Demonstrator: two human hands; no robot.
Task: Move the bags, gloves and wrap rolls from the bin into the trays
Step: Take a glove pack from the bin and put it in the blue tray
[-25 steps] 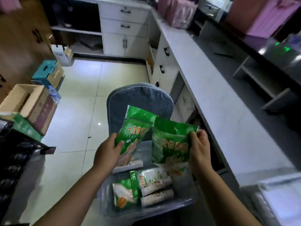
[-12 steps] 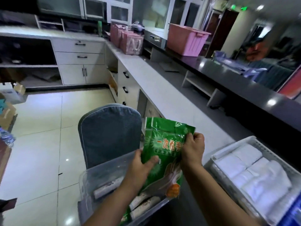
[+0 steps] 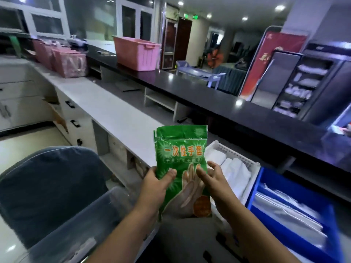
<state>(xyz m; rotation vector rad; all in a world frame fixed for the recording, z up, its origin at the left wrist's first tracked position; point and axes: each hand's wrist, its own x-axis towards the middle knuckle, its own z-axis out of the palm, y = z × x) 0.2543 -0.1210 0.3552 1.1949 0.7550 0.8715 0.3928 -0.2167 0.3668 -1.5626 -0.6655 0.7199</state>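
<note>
My left hand (image 3: 154, 184) grips green glove packs (image 3: 181, 162) by their lower left edge and holds them upright above the counter. More than one pack seems stacked there; I cannot tell how many. My right hand (image 3: 212, 179) is beside the packs' right side, fingers spread, holding nothing. The clear plastic bin (image 3: 79, 221) sits at lower left on a chair, with a wrap roll (image 3: 83, 245) dimly visible inside. A white tray (image 3: 235, 154) holding folded white bags (image 3: 236, 173) stands right of the packs. Beside it is a blue tray (image 3: 266, 179) with clear plastic bags (image 3: 290, 211).
A grey padded chair back (image 3: 47, 185) rises behind the bin. The white counter (image 3: 106, 107) runs away to the left with pink boxes (image 3: 68, 62) on it. A raised black counter (image 3: 209, 93) carries a pink crate (image 3: 136, 52). Drawers (image 3: 76, 124) lie under the white counter.
The view swung from the bin up to the counter and trays. The two packs were brought together into my left hand, and my right hand let go and opened.
</note>
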